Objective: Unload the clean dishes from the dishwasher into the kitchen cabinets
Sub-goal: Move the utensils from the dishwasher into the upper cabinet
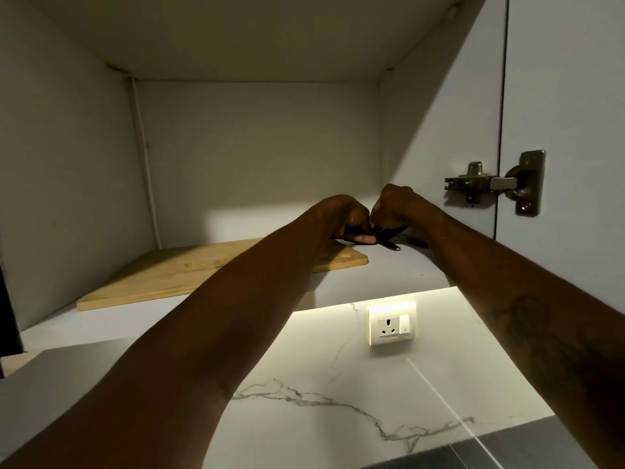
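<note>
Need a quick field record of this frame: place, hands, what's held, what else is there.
place: open cabinet, hands reaching onto its shelf
left hand: curled, grips dark utensils
right hand: curled, on the same utensils
utensils: tips on the shelf, just right of the cutting board; kind too dark to tell
cutting board: wooden, flat on the shelf, left side
hinge: on the cabinet's right wall
socket: on the wall below the cabinet

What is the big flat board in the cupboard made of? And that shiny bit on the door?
The board looks like pale wood with a matte finish: tan, with grain lines. The door hinge looks like bare metal: grey, dully shiny. The cutlery beside the board is too dark to tell.
</note>
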`<state>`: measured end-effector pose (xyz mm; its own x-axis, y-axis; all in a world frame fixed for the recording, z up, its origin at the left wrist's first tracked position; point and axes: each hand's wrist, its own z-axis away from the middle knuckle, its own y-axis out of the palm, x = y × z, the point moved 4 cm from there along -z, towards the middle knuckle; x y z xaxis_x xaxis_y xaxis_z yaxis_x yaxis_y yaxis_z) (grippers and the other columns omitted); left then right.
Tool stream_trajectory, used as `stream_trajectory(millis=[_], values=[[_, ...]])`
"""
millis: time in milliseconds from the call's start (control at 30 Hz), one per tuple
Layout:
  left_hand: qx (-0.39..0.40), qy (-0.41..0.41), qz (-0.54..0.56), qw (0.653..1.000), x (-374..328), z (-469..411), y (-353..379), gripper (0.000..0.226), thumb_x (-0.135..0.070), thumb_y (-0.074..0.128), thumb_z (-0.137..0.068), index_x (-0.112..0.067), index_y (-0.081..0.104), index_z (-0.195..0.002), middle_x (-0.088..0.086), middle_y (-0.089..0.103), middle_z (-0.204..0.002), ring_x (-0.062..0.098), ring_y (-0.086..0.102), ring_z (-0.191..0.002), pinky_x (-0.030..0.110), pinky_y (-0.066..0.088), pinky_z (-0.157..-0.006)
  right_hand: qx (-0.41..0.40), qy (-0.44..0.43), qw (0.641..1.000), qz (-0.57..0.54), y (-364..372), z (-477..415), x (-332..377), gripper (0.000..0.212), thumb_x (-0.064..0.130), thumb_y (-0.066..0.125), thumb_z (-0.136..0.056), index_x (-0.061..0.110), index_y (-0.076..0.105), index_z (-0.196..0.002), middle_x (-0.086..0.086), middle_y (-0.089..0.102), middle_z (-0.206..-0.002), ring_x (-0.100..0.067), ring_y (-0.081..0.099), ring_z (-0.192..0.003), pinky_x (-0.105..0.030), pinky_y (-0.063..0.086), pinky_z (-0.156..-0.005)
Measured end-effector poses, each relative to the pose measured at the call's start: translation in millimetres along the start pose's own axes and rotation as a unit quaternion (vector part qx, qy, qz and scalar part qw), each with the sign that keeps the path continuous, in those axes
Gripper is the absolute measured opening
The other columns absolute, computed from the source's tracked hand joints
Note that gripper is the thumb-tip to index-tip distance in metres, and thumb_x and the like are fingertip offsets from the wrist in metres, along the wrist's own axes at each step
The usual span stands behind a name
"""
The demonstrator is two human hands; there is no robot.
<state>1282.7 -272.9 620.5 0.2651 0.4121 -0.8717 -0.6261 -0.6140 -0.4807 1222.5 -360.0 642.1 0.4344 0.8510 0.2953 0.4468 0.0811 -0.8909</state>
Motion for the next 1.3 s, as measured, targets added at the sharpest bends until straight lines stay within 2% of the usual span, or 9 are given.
stream_trajectory(millis=[300,467,633,700,800,933,1000,1133,1300], values=[[-0.003,-0.002,-0.004,1.000,0,0,-1,0.014,0.011,0.053,-0.097,0.003,0.063,-0.101,0.009,0.064,-0.093,0.006,0.067,-0.048,0.015,0.057,-0.054,-0.027,0.004,1.000,-0.011,1,1,-2,0.033,0.023,0.073,-0.087,0.007,0.055,-0.110,-0.012,0.065,-0.115,-0.027,0.062,-0.101,-0.028,0.043,-0.071],[0.006,-0.023,-0.019,1.000,0,6,0,0.012,0.005,0.053,-0.099,0.002,0.062,-0.094,0.005,0.070,-0.069,0.004,0.067,-0.049,0.013,0.056,-0.055,-0.032,0.001,0.999,-0.015,2,3,-1,0.030,0.024,0.071,-0.087,0.009,0.054,-0.106,-0.009,0.063,-0.107,-0.027,0.063,-0.104,-0.027,0.043,-0.070],[-0.035,-0.012,-0.055,0.998,-9,23,-8,0.016,0.000,0.057,-0.099,0.001,0.063,-0.084,0.006,0.070,-0.057,0.010,0.068,-0.057,0.022,0.055,-0.093,-0.044,-0.014,0.995,-0.094,-8,9,-6,0.015,0.016,0.070,-0.080,0.008,0.061,-0.088,-0.008,0.068,-0.095,-0.027,0.067,-0.091,-0.029,0.052,-0.065],[-0.110,0.017,-0.057,0.992,-17,33,-18,0.011,-0.003,0.069,-0.092,0.002,0.065,-0.083,0.010,0.070,-0.057,0.016,0.070,-0.055,0.029,0.060,-0.086,-0.084,-0.019,0.988,-0.125,-16,16,-8,0.006,0.012,0.066,-0.078,0.011,0.065,-0.083,-0.005,0.067,-0.083,-0.027,0.067,-0.090,-0.027,0.051,-0.063],[-0.209,0.075,-0.157,0.962,-22,54,-30,0.022,-0.018,0.085,-0.081,-0.001,0.072,-0.087,0.009,0.075,-0.070,0.017,0.072,-0.054,0.024,0.057,-0.055,-0.177,-0.044,0.961,-0.206,-26,34,-10,0.018,0.007,0.062,-0.078,0.013,0.077,-0.087,-0.003,0.073,-0.092,-0.020,0.066,-0.093,-0.027,0.055,-0.080],[-0.300,0.205,-0.298,0.883,-17,84,-37,0.017,-0.024,0.082,-0.075,-0.010,0.080,-0.083,0.001,0.077,-0.084,0.016,0.071,-0.079,0.032,0.059,-0.081,-0.220,-0.100,0.937,-0.253,-33,62,-6,0.027,0.001,0.063,-0.077,0.016,0.080,-0.092,-0.001,0.076,-0.099,-0.015,0.068,-0.097,-0.015,0.045,-0.083],[-0.313,0.249,-0.317,0.860,-8,106,-37,0.018,-0.030,0.081,-0.077,-0.016,0.081,-0.089,-0.001,0.076,-0.089,0.017,0.068,-0.088,0.025,0.051,-0.083,-0.229,-0.119,0.931,-0.260,-34,75,-2,0.027,0.000,0.063,-0.079,0.015,0.080,-0.094,-0.001,0.076,-0.099,-0.013,0.069,-0.097,-0.012,0.043,-0.083],[-0.306,0.283,-0.340,0.843,17,149,-39,0.024,-0.039,0.077,-0.083,-0.018,0.081,-0.092,-0.006,0.065,-0.072,0.012,0.059,-0.076,0.025,0.044,-0.075,-0.242,-0.137,0.919,-0.279,-36,109,5,0.019,0.007,0.070,-0.082,0.016,0.080,-0.095,0.000,0.077,-0.096,-0.009,0.070,-0.089,-0.009,0.044,-0.080],[-0.292,0.275,-0.362,0.841,33,205,-44,0.035,-0.049,0.076,-0.082,-0.024,0.077,-0.105,0.000,0.071,-0.100,0.018,0.059,-0.104,0.036,0.052,-0.087,-0.257,-0.164,0.917,-0.257,-37,165,26,0.020,0.019,0.075,-0.083,0.016,0.079,-0.102,-0.001,0.077,-0.098,-0.012,0.071,-0.087,-0.031,0.056,-0.091]])
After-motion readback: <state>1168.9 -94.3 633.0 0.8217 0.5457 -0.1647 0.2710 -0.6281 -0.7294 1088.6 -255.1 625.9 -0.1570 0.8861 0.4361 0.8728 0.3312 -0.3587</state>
